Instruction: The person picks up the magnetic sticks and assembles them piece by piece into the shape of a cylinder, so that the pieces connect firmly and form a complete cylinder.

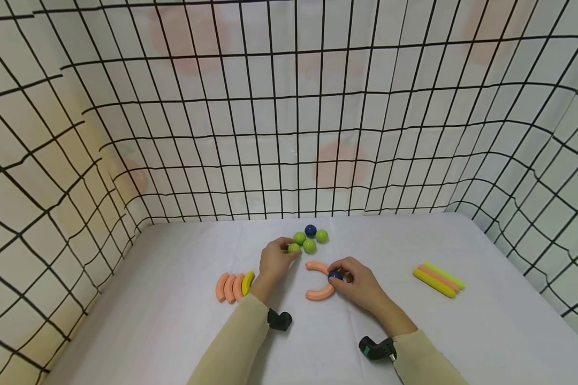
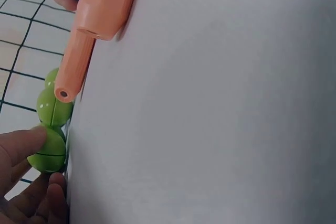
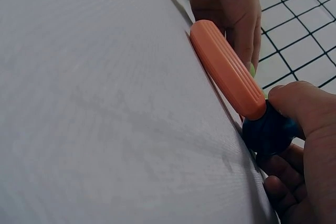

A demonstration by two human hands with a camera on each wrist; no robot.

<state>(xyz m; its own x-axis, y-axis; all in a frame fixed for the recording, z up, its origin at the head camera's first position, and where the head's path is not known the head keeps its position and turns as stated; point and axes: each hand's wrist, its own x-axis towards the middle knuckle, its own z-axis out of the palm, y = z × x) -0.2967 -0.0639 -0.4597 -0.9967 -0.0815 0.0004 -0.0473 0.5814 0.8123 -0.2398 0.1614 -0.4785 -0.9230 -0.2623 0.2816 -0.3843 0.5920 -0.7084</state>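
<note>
My left hand [image 1: 275, 261] pinches a green ball [image 2: 50, 153] between thumb and fingers, at the near left of a small cluster of balls. A dark blue ball [image 3: 268, 132] is between the thumb and fingers of my right hand [image 1: 361, 282]. Two curved orange pieces meet this ball: the near one [image 1: 320, 293] and the far one [image 1: 316, 265] bow away from each other, their free ends pointing left. In the left wrist view, a small hole shows in the end of one orange piece [image 2: 73, 72].
Beside the left hand lie several more green balls [image 1: 309, 246] and another blue ball [image 1: 310, 230]. Curved orange pieces [image 1: 229, 287] and a yellow one [image 1: 248, 282] sit in a row at left. Straight sticks [image 1: 435, 280] lie at right. Black wire mesh [image 1: 296, 133] surrounds the white table [image 1: 173, 342].
</note>
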